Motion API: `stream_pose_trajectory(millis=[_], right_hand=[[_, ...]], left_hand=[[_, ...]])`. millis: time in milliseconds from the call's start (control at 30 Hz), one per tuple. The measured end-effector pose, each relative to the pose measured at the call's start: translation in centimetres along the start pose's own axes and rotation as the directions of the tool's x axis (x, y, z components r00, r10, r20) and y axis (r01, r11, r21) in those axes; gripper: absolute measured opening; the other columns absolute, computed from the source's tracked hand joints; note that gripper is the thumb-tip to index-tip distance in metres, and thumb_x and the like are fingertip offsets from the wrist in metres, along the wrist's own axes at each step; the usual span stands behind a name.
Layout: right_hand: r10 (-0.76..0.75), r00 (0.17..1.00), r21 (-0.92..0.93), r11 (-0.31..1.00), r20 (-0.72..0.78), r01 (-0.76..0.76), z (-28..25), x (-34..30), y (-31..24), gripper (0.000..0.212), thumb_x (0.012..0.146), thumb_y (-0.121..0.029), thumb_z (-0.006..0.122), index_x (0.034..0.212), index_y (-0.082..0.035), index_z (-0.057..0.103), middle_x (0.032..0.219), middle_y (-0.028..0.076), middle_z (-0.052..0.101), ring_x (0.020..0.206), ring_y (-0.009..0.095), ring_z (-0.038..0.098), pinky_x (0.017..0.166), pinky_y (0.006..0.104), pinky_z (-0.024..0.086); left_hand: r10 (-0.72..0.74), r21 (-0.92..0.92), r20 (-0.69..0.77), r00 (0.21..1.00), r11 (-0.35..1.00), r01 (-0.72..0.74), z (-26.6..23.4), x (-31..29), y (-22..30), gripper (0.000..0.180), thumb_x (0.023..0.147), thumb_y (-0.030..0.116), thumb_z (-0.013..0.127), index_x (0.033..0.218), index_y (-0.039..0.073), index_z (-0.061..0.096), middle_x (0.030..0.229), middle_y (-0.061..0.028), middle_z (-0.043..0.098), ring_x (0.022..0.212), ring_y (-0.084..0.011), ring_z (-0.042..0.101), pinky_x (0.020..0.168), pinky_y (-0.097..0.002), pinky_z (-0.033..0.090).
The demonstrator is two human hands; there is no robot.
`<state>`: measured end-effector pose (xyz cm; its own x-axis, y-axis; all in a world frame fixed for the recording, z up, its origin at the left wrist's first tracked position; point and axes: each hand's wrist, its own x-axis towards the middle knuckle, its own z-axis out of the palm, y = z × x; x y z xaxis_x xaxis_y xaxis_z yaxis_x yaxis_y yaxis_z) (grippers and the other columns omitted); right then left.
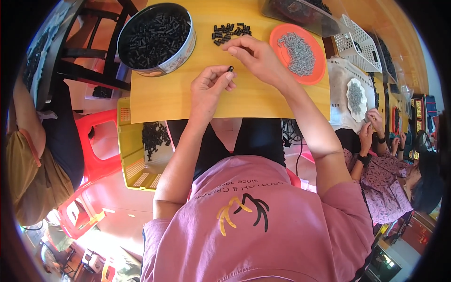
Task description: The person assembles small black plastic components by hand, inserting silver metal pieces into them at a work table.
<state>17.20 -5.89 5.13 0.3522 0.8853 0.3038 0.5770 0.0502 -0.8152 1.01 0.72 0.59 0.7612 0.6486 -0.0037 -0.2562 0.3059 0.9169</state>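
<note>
Over the wooden table [174, 98], my left hand [205, 89] pinches a small black cylindrical piece [230, 69] between thumb and forefinger, its end facing up. My right hand [257, 57] is just beyond it, thumb and forefinger drawn close together; whatever they hold, if anything, is too small to make out. Beside those fingertips lies a loose pile of similar black pieces [229, 31]. A round tin [182, 57] full of black pieces stands at the far left. To the right of my right hand, an orange plate [321, 56] carries many small silvery metal parts [299, 55].
A clear bin [305, 21] and a white perforated basket [358, 44] stand at the far right. Below the table's left edge is a yellow crate [136, 155] with black pieces, near a red stool [101, 141]. A co-worker's hands [369, 127] are at right, by a white dish [355, 113].
</note>
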Motion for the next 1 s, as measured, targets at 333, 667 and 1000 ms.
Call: stream_pose_trajectory(millis=[333,667,1000], right_hand=[[0.208,0.976,0.395,0.894,0.059,-0.214,-0.5,-3.9,-1.9,0.020,0.097,-0.020,0.063,0.109,-0.003,0.066,0.089,-0.002,0.061,0.071,0.004,0.050,0.062,0.0195,0.041],[0.168,0.984,0.308,0.935,0.061,-0.178,-1.9,-5.1,-3.9,0.019,0.095,-0.017,0.066,0.106,-0.002,0.066,0.083,-0.002,0.062,0.071,0.004,0.053,0.064,0.0201,0.045],[0.216,0.975,0.363,0.905,0.056,-0.221,-2.9,-5.8,-5.9,0.019,0.095,-0.016,0.066,0.106,-0.001,0.066,0.086,-0.001,0.064,0.072,0.005,0.056,0.065,0.0204,0.047]], left_hand=[[-0.016,-0.006,0.028,0.999,1.000,0.016,0.9,-1.0,1.4,0.017,0.092,0.005,0.067,0.107,-0.003,0.063,0.093,-0.0105,0.071,0.075,-0.0130,0.065,0.069,-0.0249,0.052],[0.030,0.076,-0.035,0.999,0.997,-0.027,2.1,-2.1,2.6,0.015,0.092,0.006,0.068,0.104,-0.001,0.065,0.086,-0.0046,0.068,0.076,-0.0091,0.064,0.069,-0.0224,0.051],[0.128,0.210,0.004,0.992,0.970,-0.126,2.8,-3.0,3.7,0.015,0.092,0.007,0.068,0.103,-0.002,0.065,0.086,-0.0030,0.067,0.078,-0.0068,0.061,0.070,-0.0216,0.050]])
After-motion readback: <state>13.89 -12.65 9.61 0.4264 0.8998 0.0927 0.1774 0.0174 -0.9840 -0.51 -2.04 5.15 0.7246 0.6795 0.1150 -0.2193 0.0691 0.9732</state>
